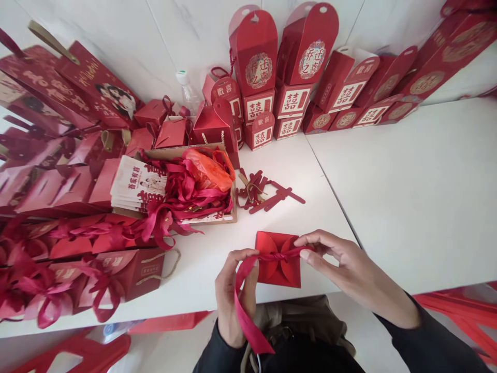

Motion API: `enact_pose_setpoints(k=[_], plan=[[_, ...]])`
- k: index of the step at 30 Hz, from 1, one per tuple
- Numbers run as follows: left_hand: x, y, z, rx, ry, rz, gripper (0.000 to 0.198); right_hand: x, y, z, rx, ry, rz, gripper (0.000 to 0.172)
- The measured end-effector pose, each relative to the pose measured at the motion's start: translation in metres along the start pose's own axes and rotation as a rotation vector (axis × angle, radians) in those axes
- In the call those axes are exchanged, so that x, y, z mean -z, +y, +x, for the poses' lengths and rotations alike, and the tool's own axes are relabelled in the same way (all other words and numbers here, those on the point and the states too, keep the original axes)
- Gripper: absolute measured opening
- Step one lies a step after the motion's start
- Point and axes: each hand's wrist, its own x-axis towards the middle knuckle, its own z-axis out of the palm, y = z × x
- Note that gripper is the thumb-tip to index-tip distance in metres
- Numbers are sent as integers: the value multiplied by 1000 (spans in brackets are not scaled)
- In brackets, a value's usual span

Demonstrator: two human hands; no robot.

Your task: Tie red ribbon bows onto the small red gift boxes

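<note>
Pulling unevenly on the ribbon (241, 306), pinched by the left hand (227, 285) and right hand (345, 264), could cause the knot (279, 256) to be skewed or the box (267, 275) near the table's edge to be dented.

There are two hands (351, 267), one petal-folded box (287, 278), one held ribbon (252, 331), one open carton (233, 202), one orange bag (209, 168), one pale-capped bottle (189, 95); other boxes (258, 57) crowd past counting.
</note>
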Motion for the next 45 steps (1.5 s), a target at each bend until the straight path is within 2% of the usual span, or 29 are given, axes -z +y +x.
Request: enact_pose_setpoints(k=[7,16,21,28,33,38,42,45], plan=[[-2,11,2,-32,-74,79,13,-2,-3,2,1,-13,-30,32],[-3,13,5,-29,-54,114,15,-2,-1,1,21,47,-100,31],[-4,15,5,-41,-46,135,16,-1,-5,1,31,31,-84,34],[-2,16,3,56,20,126,22,2,-9,-3,-1,17,-93,40],[1,17,-2,149,20,106,30,11,-5,-8,-31,33,-132,44],[5,5,-6,286,46,25,37,20,2,-8,-62,60,-185,48],[6,-4,-7,313,56,-60,39,23,7,-5,-123,44,-180,49],[4,-3,-6,303,98,-40,37,25,9,-7,-118,-4,-183,43]])
